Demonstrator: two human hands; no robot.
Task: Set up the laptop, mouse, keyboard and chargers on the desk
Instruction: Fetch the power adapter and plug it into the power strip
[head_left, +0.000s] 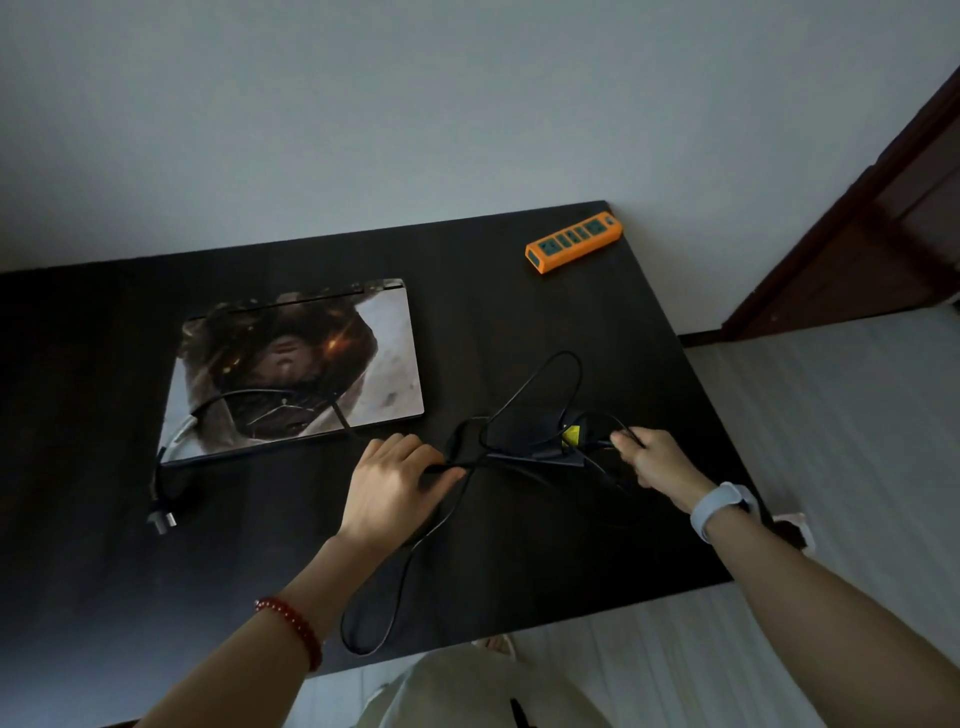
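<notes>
A closed laptop (296, 364) with a picture skin on its lid lies on the black desk (519, 322). A black charger cable (374, 613) runs in loops from the laptop lid to the desk's front edge. My left hand (389, 483) grips this cable just right of the laptop's near corner. My right hand (657, 457) pinches another stretch of the cable beside the black power brick (535, 436), which carries a yellow tag. The cable's wall plug (162, 517) lies at the laptop's near left. No mouse or keyboard is in view.
An orange power strip (574, 241) lies at the desk's far right corner by the grey wall. A dark wooden door frame (857, 234) stands to the right. Pale floor (831, 441) lies beyond the desk's right edge.
</notes>
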